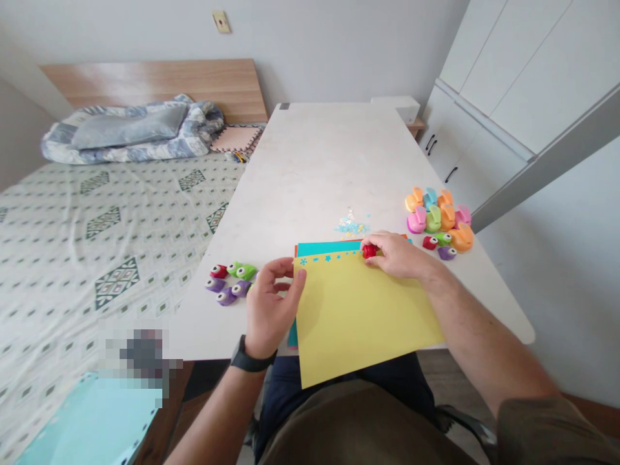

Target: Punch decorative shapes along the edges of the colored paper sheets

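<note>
A sheet of yellow paper (368, 310) hangs over the table's front edge, with a row of small punched shapes along its top. My left hand (274, 307) pinches its upper left edge, thumb on top and fingers partly behind. My right hand (400, 255) grips a small red paper punch (369, 252) at the sheet's top edge, right of the punched row. Blue paper (329, 247) shows beneath the yellow sheet, with a red edge around it. Beyond the paper lies a little heap of cut-out paper bits (351, 226), mostly light blue and white.
Several small red, green and purple punches (235, 282) stand left of my left hand. Larger orange, pink, blue and green punches (438, 216) cluster at the right, with small ones in front. A white table (334, 155) stretches away, beside a bed (145, 213) on the left.
</note>
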The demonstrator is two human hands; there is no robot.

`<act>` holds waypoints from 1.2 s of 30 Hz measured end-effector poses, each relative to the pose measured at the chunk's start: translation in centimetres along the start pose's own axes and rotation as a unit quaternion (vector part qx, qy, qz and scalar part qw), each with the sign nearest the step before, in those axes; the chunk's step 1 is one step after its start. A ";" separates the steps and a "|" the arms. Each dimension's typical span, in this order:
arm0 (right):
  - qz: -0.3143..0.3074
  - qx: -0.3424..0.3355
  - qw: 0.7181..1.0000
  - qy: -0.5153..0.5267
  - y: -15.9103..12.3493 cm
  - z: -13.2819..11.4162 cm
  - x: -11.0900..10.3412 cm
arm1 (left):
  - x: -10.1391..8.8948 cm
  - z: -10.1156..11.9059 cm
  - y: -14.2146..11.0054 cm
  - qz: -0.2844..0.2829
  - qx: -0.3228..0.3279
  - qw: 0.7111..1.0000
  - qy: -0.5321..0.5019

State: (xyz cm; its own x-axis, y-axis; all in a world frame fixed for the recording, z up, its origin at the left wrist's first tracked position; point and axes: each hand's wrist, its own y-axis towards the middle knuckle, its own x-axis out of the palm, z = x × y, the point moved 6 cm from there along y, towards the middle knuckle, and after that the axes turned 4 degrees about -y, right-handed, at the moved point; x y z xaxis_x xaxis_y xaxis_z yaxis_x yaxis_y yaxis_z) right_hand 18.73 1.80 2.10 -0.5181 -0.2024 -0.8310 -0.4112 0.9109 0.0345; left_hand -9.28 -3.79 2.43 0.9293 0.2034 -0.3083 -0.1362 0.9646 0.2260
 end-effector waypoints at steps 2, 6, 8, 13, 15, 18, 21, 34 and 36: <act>-0.001 0.002 1.000 -0.001 0.1 0.1 0.0 | -0.5 2.4 0.3 0.031 0.067 0.993 0.095; 0.001 -0.008 1.000 -0.013 0.2 0.1 0.0 | 1.4 6.5 1.4 -0.056 0.180 0.961 0.205; 0.004 -0.016 1.000 -0.018 0.2 0.0 0.0 | 3.7 7.3 2.0 -0.142 0.204 0.942 0.227; 0.006 -0.017 1.000 -0.013 0.2 -0.1 -0.1 | 10.4 6.6 3.3 -0.280 0.219 0.891 0.283; 0.006 -0.019 1.000 -0.008 0.2 -0.2 -0.1 | 12.6 5.8 3.8 -0.310 0.208 0.877 0.303; 0.010 -0.024 1.000 -0.002 0.2 -0.4 -0.3 | 14.8 4.6 4.5 -0.349 0.191 0.862 0.316; 0.016 -0.022 1.000 -0.004 0.1 -0.5 -0.4 | 15.7 4.1 4.8 -0.359 0.198 0.867 0.282; 0.020 -0.040 0.999 0.004 -0.1 -0.8 -0.6 | 16.1 4.1 4.4 -0.393 0.224 0.854 0.257; 0.017 -0.040 0.999 0.007 -0.1 -0.9 -0.5 | 16.1 4.1 4.5 -0.396 0.228 0.849 0.265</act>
State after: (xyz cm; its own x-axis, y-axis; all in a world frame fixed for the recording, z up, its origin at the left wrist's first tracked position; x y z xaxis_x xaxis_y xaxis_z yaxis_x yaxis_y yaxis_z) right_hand 18.40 1.53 3.02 -0.5438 -0.1768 -0.8204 -0.4513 0.8858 0.1083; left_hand 6.53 3.09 2.28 0.3667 -0.3148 -0.8754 0.7180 0.6942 0.0511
